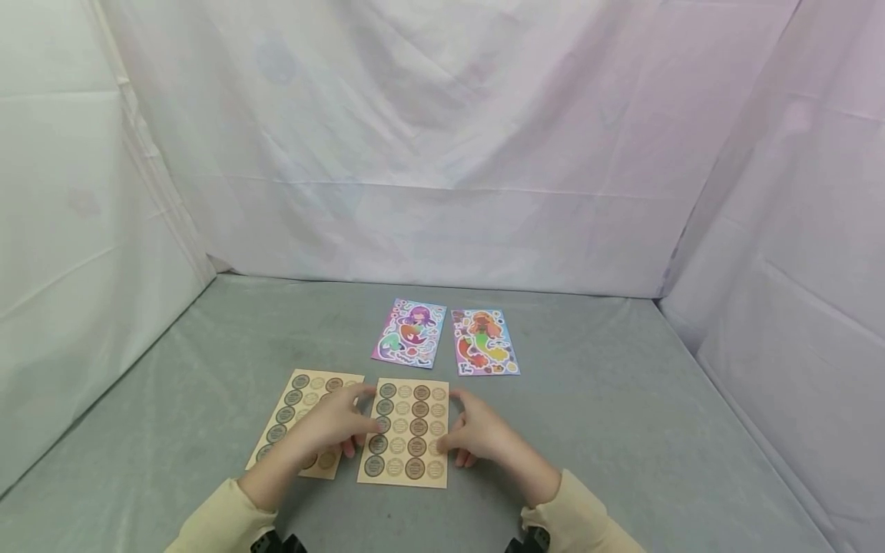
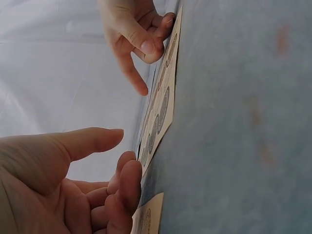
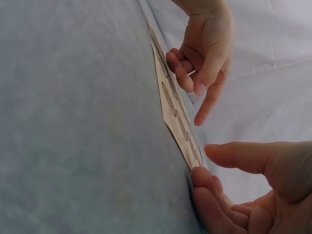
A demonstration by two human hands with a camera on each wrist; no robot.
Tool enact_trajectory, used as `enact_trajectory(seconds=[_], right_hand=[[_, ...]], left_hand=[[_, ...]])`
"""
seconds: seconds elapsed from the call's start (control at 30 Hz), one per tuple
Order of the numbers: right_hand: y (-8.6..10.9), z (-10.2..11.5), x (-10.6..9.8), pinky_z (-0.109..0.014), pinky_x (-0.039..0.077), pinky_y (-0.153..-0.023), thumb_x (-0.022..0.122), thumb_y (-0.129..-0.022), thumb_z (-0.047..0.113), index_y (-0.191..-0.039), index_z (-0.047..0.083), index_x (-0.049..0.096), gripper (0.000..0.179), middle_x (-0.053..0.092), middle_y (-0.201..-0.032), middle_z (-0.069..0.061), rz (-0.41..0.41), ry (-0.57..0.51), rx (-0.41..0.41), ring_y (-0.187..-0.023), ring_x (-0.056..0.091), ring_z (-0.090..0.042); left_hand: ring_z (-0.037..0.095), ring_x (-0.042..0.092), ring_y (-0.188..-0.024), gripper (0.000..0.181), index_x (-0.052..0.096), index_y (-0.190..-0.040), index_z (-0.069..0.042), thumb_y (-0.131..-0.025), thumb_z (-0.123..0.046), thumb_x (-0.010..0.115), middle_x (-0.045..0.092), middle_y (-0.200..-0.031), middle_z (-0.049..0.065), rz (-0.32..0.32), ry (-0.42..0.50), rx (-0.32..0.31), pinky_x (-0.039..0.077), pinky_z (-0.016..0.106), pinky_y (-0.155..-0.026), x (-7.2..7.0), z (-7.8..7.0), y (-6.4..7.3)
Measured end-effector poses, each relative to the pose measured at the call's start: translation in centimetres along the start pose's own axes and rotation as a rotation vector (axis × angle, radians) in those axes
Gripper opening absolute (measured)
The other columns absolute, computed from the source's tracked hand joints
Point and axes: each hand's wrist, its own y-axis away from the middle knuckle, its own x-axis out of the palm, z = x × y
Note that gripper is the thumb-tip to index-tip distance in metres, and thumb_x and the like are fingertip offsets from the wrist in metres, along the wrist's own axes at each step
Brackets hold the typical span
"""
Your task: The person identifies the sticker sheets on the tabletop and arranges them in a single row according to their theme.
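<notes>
A grey cloth-covered table (image 1: 608,430) fills the lower part of the head view, closed in on three sides by white sheets (image 1: 442,153) hung as walls. Four sticker sheets lie flat on the table. Nearest the person, in the middle, is a tan sheet of round stickers (image 1: 408,430), printed in rows of brown and pale circles. A second tan sheet (image 1: 293,407) lies just to its left, partly covered by the left forearm and hand. Farther back, well apart from the hands, two colourful cartoon sheets lie side by side: a purple-haired figure sheet (image 1: 409,333) on the left and an orange-haired figure sheet (image 1: 484,342) on the right. Both arms wear pale yellow sleeves (image 1: 221,522). The left hand (image 1: 332,426) rests at the left edge of the middle tan sheet, its fingers loosely curled with the tips touching that edge and the thumb held away above; the left wrist view shows the fingertips (image 2: 127,170) against the edge of the sheet. The right hand (image 1: 480,434) sits at the sheet's right edge in the same way: in the right wrist view its fingertips (image 3: 202,178) touch the edge while the thumb is spread apart above them. Neither hand clamps the sheet, which lies flat between them.
</notes>
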Motion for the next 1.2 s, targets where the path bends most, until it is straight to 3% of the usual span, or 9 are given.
enact_trajectory(seconds=[0.47, 0.73, 0.97, 1.2], right_hand=[[-0.3, 0.2, -1.8, -0.033, 0.052, -0.046, 0.074, -0.08, 0.004, -0.142, -0.006, 0.035, 0.074, 0.063, -0.066, -0.008, -0.044, 0.015, -0.085, -0.048, 0.06, -0.02], [-0.5, 0.3, -2.3, -0.034, 0.053, -0.049, 0.074, -0.08, 0.004, -0.141, -0.005, 0.037, 0.071, 0.062, -0.069, -0.007, -0.093, 0.002, -0.11, -0.05, 0.06, -0.02], [-0.8, 0.3, -3.0, -0.034, 0.052, -0.051, 0.073, -0.079, 0.001, -0.138, -0.005, 0.04, 0.068, 0.062, -0.073, -0.007, -0.149, -0.031, -0.124, -0.057, 0.062, -0.023], [-1.0, 0.5, -3.8, -0.034, 0.053, -0.054, 0.072, -0.079, 0.0, -0.135, -0.006, 0.044, 0.063, 0.062, -0.076, -0.007, -0.238, -0.056, -0.139, -0.06, 0.063, -0.023]], left_hand=[[0.023, 0.057, -0.047, 0.062, 0.044, -0.139, 0.001, -0.084, -0.012, 0.07, 0.062, -0.065, 0.008, -0.013, 0.05, 0.037, 0.043, 0.031, -0.044, -1.1, -0.6, -0.9], [0.025, 0.062, -0.054, 0.059, 0.043, -0.14, 0.0, -0.087, -0.011, 0.066, 0.064, -0.072, 0.009, -0.028, 0.09, 0.091, 0.04, 0.028, -0.045, -1.9, -0.9, -1.5], [0.028, 0.061, -0.064, 0.058, 0.043, -0.14, 0.001, -0.089, -0.014, 0.065, 0.065, -0.076, 0.011, -0.051, 0.12, 0.141, 0.045, 0.031, -0.057, -2.4, -1.3, -2.2], [0.032, 0.061, -0.074, 0.055, 0.047, -0.139, -0.003, -0.088, -0.013, 0.067, 0.064, -0.08, 0.01, -0.114, 0.137, 0.181, 0.048, 0.033, -0.065, -2.6, -1.9, -2.7]])
